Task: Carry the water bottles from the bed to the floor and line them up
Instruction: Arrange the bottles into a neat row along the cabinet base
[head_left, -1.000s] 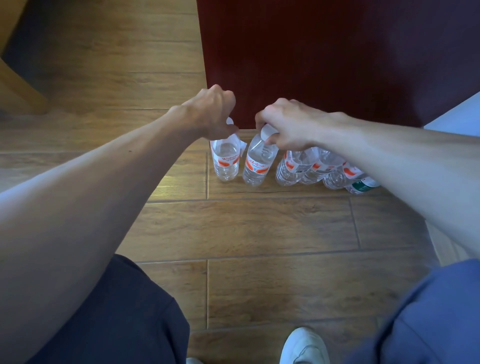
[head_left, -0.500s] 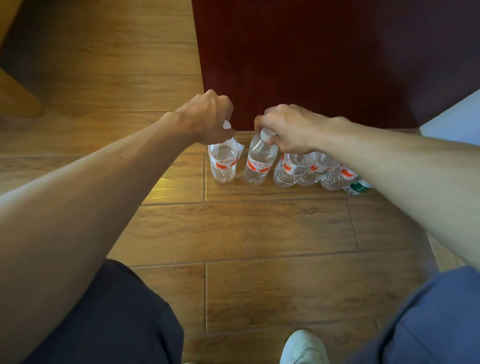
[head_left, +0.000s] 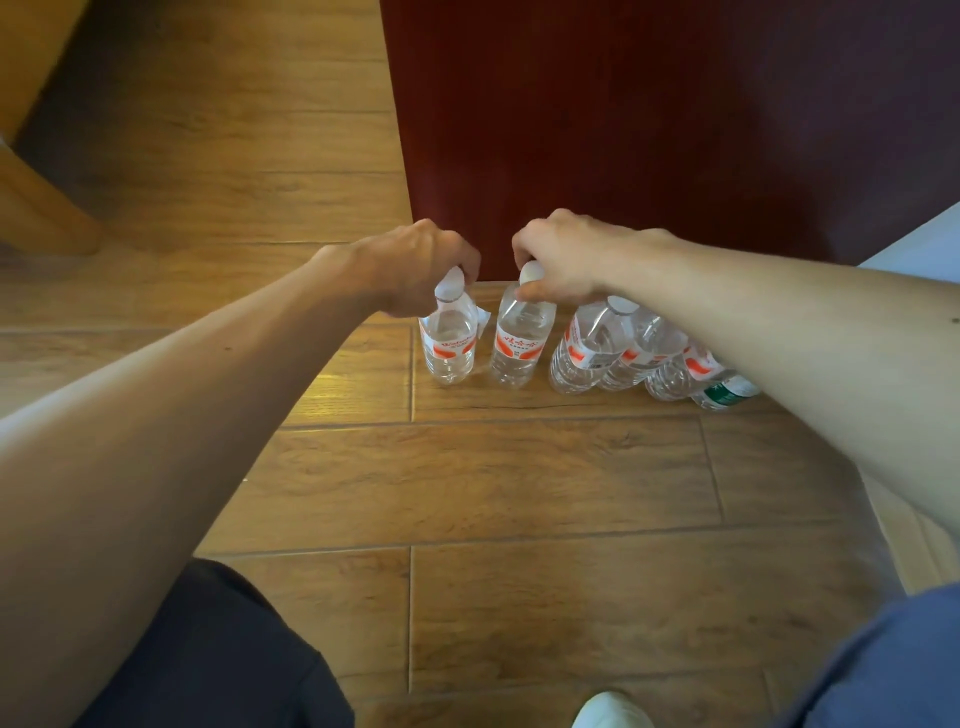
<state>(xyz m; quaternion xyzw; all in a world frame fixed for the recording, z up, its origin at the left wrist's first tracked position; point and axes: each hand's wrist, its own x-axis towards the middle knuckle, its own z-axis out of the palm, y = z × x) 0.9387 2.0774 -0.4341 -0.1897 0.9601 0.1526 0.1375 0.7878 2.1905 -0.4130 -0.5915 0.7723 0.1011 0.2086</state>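
Several clear water bottles stand in a row on the wooden floor (head_left: 519, 478) along the edge of a dark red rug. My left hand (head_left: 415, 265) grips the white cap of the leftmost bottle (head_left: 449, 345), which has a red and white label. My right hand (head_left: 563, 257) grips the cap of the second bottle (head_left: 519, 345), just right of the first. Both bottles stand upright with their bases on the floor. To the right stand three more red-labelled bottles (head_left: 587, 353) and a green-labelled bottle (head_left: 724, 395), partly hidden under my right forearm.
The dark red rug (head_left: 649, 130) lies directly behind the row. A white bed edge (head_left: 924, 244) shows at the right. Wooden furniture (head_left: 36, 208) stands at the far left. My white shoe (head_left: 608, 712) is at the bottom, near my knees.
Both hands have lowered slightly with their bottles, and the second bottle now stands straighter and a little further from the third. The camera view has shifted a little.
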